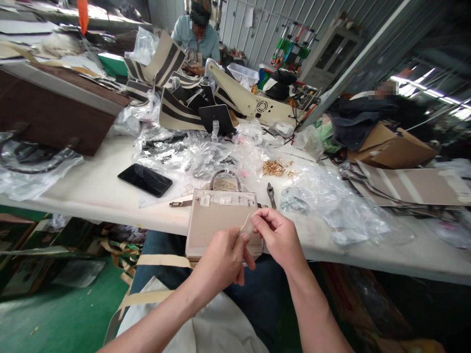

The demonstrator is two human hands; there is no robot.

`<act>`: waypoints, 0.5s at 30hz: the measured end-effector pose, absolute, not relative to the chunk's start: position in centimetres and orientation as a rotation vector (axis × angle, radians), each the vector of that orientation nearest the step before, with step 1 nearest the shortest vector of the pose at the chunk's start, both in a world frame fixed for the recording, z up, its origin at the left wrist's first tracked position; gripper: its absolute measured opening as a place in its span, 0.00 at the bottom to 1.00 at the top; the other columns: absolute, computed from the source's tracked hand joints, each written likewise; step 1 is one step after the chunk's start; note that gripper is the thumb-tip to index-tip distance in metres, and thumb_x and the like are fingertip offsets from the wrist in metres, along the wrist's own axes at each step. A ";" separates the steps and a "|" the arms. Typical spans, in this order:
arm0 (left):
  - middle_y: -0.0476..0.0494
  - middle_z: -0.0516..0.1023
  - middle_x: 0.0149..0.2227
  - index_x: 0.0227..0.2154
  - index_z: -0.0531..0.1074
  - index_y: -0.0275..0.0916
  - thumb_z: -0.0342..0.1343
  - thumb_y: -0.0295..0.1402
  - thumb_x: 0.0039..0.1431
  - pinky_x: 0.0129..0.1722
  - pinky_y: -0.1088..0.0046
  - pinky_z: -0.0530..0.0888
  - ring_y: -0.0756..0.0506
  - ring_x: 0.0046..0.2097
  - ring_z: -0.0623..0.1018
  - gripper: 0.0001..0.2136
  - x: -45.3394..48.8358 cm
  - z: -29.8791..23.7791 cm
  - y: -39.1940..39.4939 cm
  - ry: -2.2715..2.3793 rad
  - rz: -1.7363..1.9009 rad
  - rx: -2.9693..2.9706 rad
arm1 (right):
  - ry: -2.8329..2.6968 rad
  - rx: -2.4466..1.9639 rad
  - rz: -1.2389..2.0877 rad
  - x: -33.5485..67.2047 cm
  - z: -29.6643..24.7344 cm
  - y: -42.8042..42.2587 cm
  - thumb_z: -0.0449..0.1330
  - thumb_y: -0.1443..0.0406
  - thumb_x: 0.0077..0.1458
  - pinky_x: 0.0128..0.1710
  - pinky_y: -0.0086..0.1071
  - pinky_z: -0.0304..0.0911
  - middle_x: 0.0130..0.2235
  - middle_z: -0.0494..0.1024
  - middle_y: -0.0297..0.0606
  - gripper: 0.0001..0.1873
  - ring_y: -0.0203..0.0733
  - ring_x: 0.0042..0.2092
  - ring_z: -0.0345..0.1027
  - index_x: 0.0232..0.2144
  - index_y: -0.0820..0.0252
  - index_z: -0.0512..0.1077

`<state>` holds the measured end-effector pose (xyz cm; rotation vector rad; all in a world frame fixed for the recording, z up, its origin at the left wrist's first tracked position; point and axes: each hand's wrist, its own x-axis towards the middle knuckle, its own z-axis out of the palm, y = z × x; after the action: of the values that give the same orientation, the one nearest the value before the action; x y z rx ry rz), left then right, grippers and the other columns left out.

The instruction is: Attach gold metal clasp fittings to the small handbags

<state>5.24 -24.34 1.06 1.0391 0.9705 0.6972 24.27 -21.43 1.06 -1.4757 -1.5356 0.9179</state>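
A small beige handbag (pixel 215 223) lies at the near edge of the white table (pixel 99 189), its handle (pixel 225 180) toward the far side and protective film on its flap. Both my hands hover just in front of it. My left hand (pixel 224 257) and my right hand (pixel 274 235) are each closed in a pinch on a thin, pale gold strip (pixel 245 221) held between them over the bag's front. A beige strap (pixel 162 261) hangs below the bag over my lap.
A black phone (pixel 144 179) lies left of the bag, pliers (pixel 271 194) and a heap of gold fittings (pixel 273 168) to the right. Crumpled plastic bags (pixel 327 206) cover much of the table. Striped bag panels (pixel 176 110) and cardboard boxes (pixel 390 147) stand farther back. A person sits beyond.
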 end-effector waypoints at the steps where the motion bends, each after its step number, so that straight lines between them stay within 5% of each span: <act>1: 0.43 0.83 0.27 0.38 0.70 0.41 0.51 0.49 0.75 0.14 0.77 0.65 0.48 0.16 0.74 0.17 5.6 1.1 -24.1 0.962 0.691 1.028 | -1.557 -1.498 0.856 24.3 1.1 -21.1 0.68 0.49 0.71 0.34 0.34 0.68 0.31 0.80 0.36 0.18 0.44 0.33 0.74 0.40 0.56 0.81; 8: 0.45 0.81 0.28 0.40 0.67 0.40 0.51 0.45 0.76 0.18 0.76 0.72 0.46 0.19 0.78 0.13 9.1 0.5 -22.5 0.885 0.767 0.842 | -1.844 -1.504 0.358 25.3 1.1 -16.3 0.63 0.59 0.72 0.40 0.37 0.68 0.38 0.83 0.39 0.10 0.46 0.38 0.75 0.38 0.55 0.79; 15: 0.46 0.79 0.32 0.45 0.66 0.38 0.48 0.34 0.76 0.21 0.73 0.77 0.46 0.23 0.81 0.05 12.0 -1.5 -22.1 0.880 0.823 0.522 | -2.123 -1.394 0.325 26.4 0.1 -13.3 0.60 0.67 0.72 0.45 0.38 0.66 0.41 0.79 0.39 0.09 0.47 0.43 0.74 0.36 0.56 0.75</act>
<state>11.96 -22.11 -1.49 0.5220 0.8804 0.8234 26.35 -13.34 0.12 -1.3941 -2.1233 0.3248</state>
